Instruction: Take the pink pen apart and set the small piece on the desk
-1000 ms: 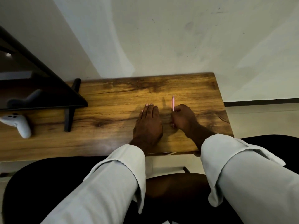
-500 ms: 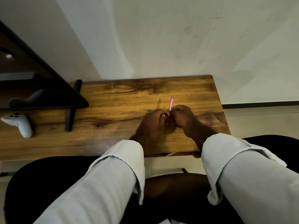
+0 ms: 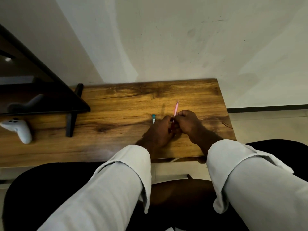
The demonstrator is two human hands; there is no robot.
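Item: pink pen (image 3: 176,108), slim, held over the wooden desk (image 3: 116,130) near its right end, tilted with its upper end pointing away toward the wall (image 3: 166,47) and its lower, darker end hidden between the two hands. Handling, as judged from the look of it: light, stiff, smooth-barrelled and likely to roll if set down; not fragile, though a thin barrel twists easily in the fingers, so it is best taken at mid-barrel or just below, where it is held now. Right hand (image 3: 188,122): fingers curled, pinching the barrel just under the exposed pink length, wrist low and forearm running back to a rolled pale sleeve (image 3: 250,180). Left hand (image 3: 160,132): knuckles up, fingers curled in against the pen's lower part, touching the right hand; whether it grips the pen itself or a separate piece of it cannot be told, as the fingertips are hidden. Beside the left hand, touching or nearly so: a small teal-tipped object (image 3: 153,118) lying flat on the desk, possibly a cap or refill; too small to tell. Also present: white game controller (image 3: 18,130) at the desk's far left, well apart, and a black stand (image 3: 71,117) between it and the hands.
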